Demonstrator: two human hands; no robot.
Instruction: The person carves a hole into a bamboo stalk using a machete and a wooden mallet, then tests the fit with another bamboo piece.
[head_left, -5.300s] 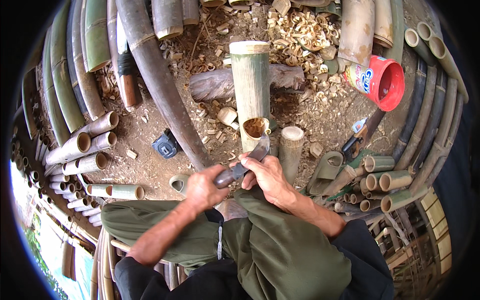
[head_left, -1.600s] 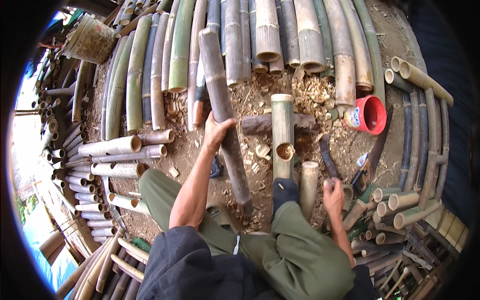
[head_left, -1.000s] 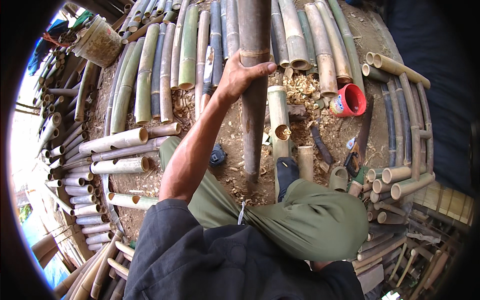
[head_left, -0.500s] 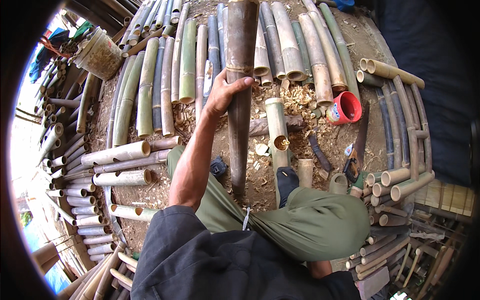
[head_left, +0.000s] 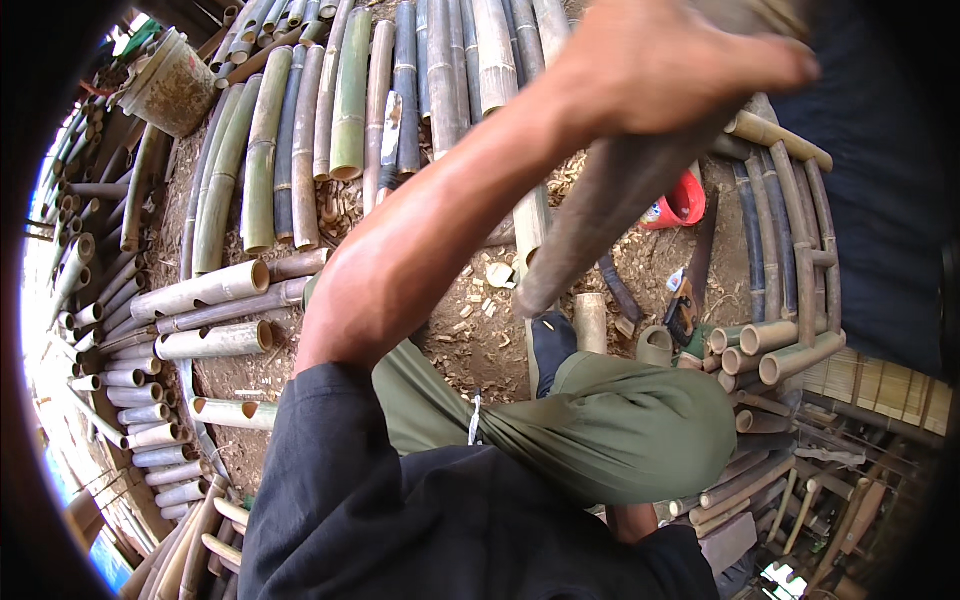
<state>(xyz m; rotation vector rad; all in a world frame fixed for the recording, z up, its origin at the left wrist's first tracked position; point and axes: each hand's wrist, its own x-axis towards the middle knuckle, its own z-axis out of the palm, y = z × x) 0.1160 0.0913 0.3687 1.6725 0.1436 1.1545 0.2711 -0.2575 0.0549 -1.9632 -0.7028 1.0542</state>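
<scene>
My left hand (head_left: 680, 75) is raised at the top right, large and blurred. Its fingers are wrapped round a thick dark bamboo club (head_left: 600, 215). The club slants down to the left, and its narrow rounded end overlaps an upright split bamboo tube (head_left: 531, 225) by my shoe (head_left: 551, 352). The club's upper end is cut off by the picture's edge. Of my right arm, only a bit of forearm (head_left: 632, 522) shows beneath my bent knee; my right hand is hidden behind the leg.
Rows of bamboo tubes (head_left: 265, 150) lie ahead and at left. A knife (head_left: 389, 140) rests among them. At right are a red bucket (head_left: 686, 200), a handsaw (head_left: 684, 315) and a bamboo frame (head_left: 805, 250). Shavings (head_left: 480, 320) litter the ground. A dirty pail (head_left: 170, 85) stands far left.
My left hand has swung up and to the right with the bamboo club, which has gone from upright to slanted. The view has shifted slightly.
</scene>
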